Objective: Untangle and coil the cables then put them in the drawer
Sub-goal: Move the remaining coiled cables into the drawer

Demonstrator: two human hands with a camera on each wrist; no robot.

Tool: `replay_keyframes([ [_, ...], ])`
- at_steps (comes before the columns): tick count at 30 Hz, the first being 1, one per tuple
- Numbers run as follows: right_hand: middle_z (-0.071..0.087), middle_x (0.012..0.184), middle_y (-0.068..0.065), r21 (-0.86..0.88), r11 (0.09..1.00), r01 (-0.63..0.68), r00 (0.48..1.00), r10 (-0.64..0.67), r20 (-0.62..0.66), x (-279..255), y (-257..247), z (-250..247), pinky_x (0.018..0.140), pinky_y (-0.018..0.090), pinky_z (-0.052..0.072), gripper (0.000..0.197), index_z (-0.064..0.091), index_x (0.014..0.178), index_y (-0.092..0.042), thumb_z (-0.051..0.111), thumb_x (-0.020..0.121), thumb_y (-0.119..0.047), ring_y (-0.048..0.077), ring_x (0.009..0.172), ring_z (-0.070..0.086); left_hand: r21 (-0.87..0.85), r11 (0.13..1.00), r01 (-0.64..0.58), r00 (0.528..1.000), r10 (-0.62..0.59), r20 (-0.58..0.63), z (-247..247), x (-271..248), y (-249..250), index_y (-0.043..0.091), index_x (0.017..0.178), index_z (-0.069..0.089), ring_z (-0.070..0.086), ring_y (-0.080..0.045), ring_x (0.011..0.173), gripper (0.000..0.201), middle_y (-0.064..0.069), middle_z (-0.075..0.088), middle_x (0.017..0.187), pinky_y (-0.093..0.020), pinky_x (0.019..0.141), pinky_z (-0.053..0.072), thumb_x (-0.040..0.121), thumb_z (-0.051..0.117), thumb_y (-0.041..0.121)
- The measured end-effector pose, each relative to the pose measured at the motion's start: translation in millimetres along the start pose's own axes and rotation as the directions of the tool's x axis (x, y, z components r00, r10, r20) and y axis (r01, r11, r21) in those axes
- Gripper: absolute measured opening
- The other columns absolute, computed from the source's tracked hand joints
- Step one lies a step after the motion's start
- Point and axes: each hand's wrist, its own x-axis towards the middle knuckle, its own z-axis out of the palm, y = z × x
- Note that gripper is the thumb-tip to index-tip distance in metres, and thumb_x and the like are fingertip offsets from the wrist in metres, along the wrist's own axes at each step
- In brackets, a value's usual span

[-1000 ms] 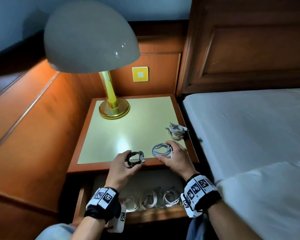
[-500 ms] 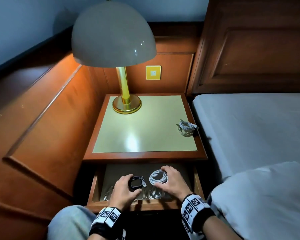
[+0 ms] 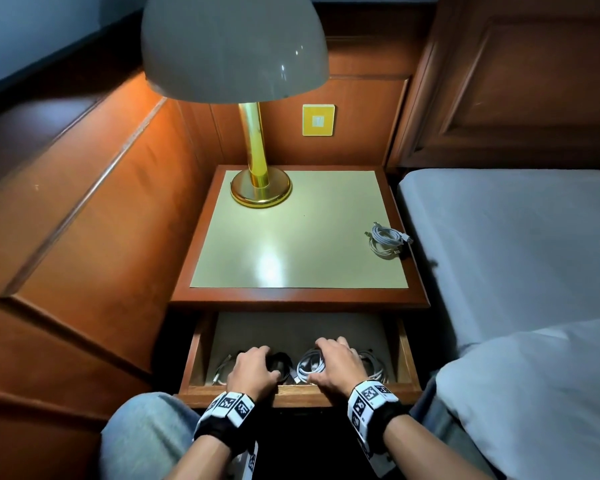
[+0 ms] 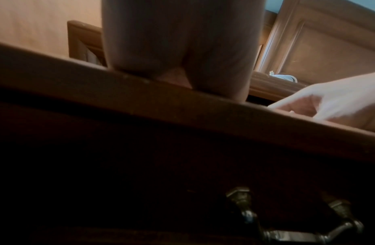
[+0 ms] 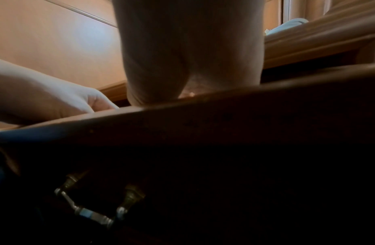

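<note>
The nightstand drawer [image 3: 405,355] is pulled open. My left hand [image 3: 267,362] reaches into it and grips a black coiled cable [image 3: 282,364]. Beside it my right hand [image 3: 317,360] holds a white coiled cable [image 3: 309,367] low inside the drawer. More white coils lie at the drawer's left [image 3: 222,370] and right [image 3: 374,365]. Another white coiled cable [image 3: 387,240] sits on the nightstand top [image 3: 291,244] near its right edge, also visible as a cable [image 4: 284,77] in the left wrist view. In both wrist views the drawer front hides the fingers.
A brass lamp [image 3: 260,188] with a grey dome shade stands at the back left of the nightstand. The bed [image 3: 516,244] lies close on the right, wood panelling on the left. A metal pull handle [image 4: 287,232] hangs on the drawer front. My knee [image 3: 146,434] is at lower left.
Both hands carried their coils from the nightstand's front edge down into the open drawer and now sit lower inside it. The head view has shifted back and down.
</note>
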Motion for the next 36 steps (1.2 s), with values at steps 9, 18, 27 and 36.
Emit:
replay_keyframes([
  [9,0.047,0.146,-0.001,0.016,1.0,0.014,1.0,-0.014,0.004,-1,5,-1,0.11,0.042,0.035,0.079,0.04,0.146,-0.022,0.071,0.081,-0.055,0.023,0.137,0.037,-0.116,0.99,-0.078,0.997,0.078,-0.01,-2,-2,-4,0.02,0.145,0.047,0.046,-0.019,0.133,0.067,0.0,0.051,0.142,-0.035,0.111,0.04,0.088,0.066,0.049],
  [18,0.039,0.155,-0.005,0.118,0.989,0.091,0.99,-0.077,-0.118,-13,10,-24,0.114,0.036,0.03,0.083,0.034,0.152,-0.023,0.07,0.085,-0.056,0.017,0.143,0.032,-0.157,0.952,-0.263,0.96,0.243,-0.136,-19,-16,10,0.022,0.144,0.05,0.045,-0.014,0.134,0.063,0.004,0.052,0.142,-0.026,0.111,0.036,0.089,0.068,0.047],
  [27,0.052,0.142,-0.003,0.177,0.962,0.209,0.921,-0.134,-0.365,-14,27,-95,0.112,0.029,0.036,0.075,0.049,0.143,-0.019,0.074,0.083,-0.055,0.016,0.133,0.044,-0.086,0.895,-0.438,0.871,0.399,-0.285,-69,-13,57,0.028,0.147,0.044,0.043,-0.012,0.131,0.062,0.008,0.048,0.143,-0.025,0.106,0.038,0.092,0.063,0.051],
  [36,0.051,0.144,-0.001,0.237,0.964,0.116,0.881,0.01,-0.473,13,72,-169,0.111,0.032,0.039,0.069,0.052,0.14,-0.016,0.077,0.083,-0.046,0.019,0.133,0.048,-0.095,0.856,-0.508,0.844,0.473,-0.254,-91,37,138,0.028,0.147,0.043,0.039,-0.013,0.135,0.061,0.008,0.045,0.147,-0.027,0.109,0.037,0.093,0.063,0.049],
])
